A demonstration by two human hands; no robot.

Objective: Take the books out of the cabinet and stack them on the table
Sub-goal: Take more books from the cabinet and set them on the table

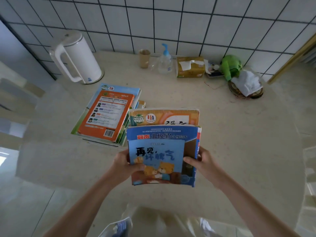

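Observation:
I hold a bundle of books (162, 151) upright over the near part of the pale table (222, 125). The front one is a blue picture book with two bears on its cover. A blue boxed set and an orange-topped book stand behind it. My left hand (126, 165) grips the bundle's left edge, thumb on the cover. My right hand (200, 161) grips the right edge. Just left of the bundle, a stack of books (107, 115) lies flat on the table with an orange back cover on top. The cabinet is out of view.
A white electric kettle (77, 57) stands at the back left. Along the tiled wall sit a brown cup (144, 58), a pump bottle (165, 60), a tissue pack (190, 66), a green object (230, 65) and a white cloth on a basket (246, 86).

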